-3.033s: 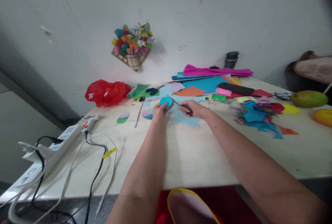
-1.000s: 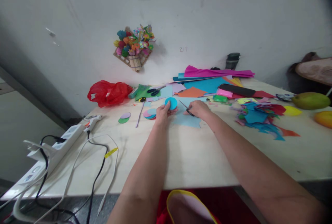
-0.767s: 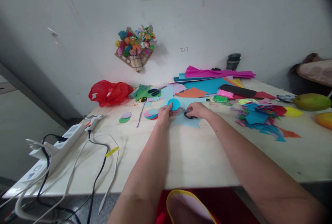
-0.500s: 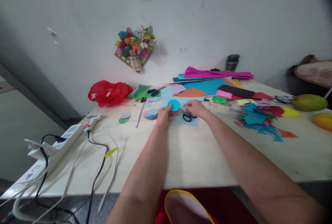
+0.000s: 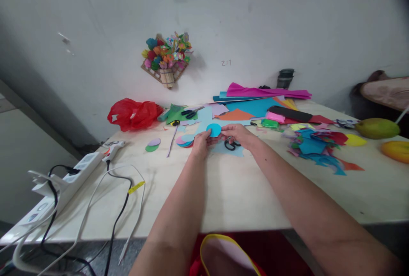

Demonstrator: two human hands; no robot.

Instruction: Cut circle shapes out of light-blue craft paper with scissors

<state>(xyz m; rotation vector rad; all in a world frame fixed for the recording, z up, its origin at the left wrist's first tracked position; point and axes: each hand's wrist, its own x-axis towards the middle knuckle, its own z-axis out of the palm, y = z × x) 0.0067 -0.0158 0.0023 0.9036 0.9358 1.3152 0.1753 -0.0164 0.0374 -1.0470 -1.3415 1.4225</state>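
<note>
A bright blue paper circle [image 5: 214,130] is clamped near its left edge between the thumb and fingers of the left hand [image 5: 202,142], so that most of its face is left uncovered. The fingertips of the right hand [image 5: 237,133] are drawn together at its right edge, though whether it is gripped there cannot be told. Black-handled scissors [image 5: 229,145] are laid on light blue paper [image 5: 238,150] just below the right hand, within easy reach.

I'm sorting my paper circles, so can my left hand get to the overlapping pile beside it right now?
Probably yes: the overlapping pile lies just beside the left hand, and nothing visible stands between them, though that hand is holding the blue circle.
</note>
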